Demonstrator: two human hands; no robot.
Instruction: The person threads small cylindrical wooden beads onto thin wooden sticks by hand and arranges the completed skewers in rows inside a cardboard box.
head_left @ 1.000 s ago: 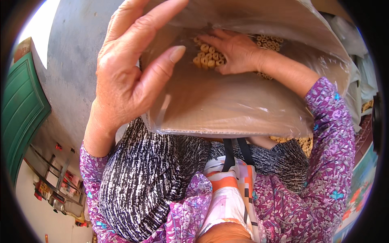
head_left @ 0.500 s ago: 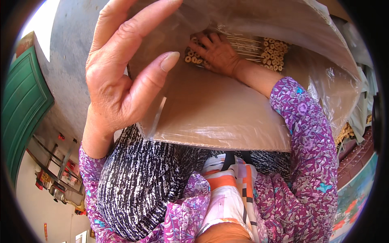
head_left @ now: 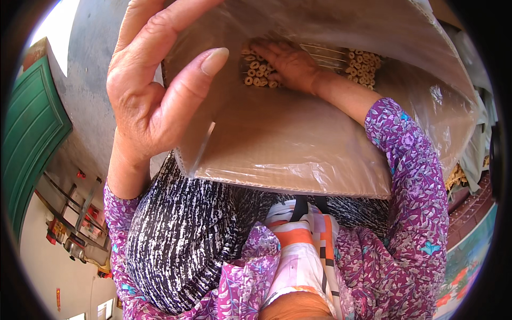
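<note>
Head view: left hand (head_left: 154, 101) grips the plastic-lined box (head_left: 298, 138) rim; right hand (head_left: 288, 64), fingers spread, presses hollow sticks (head_left: 362, 61) (light, likely brittle).

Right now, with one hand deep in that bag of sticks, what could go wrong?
The left hand holds only one edge of the clear plastic bag; if that grip slips, the mouth may sag shut. The right hand presses on the hollow bamboo sticks, whose cut ends might scratch fingers or pierce the thin plastic.
</note>
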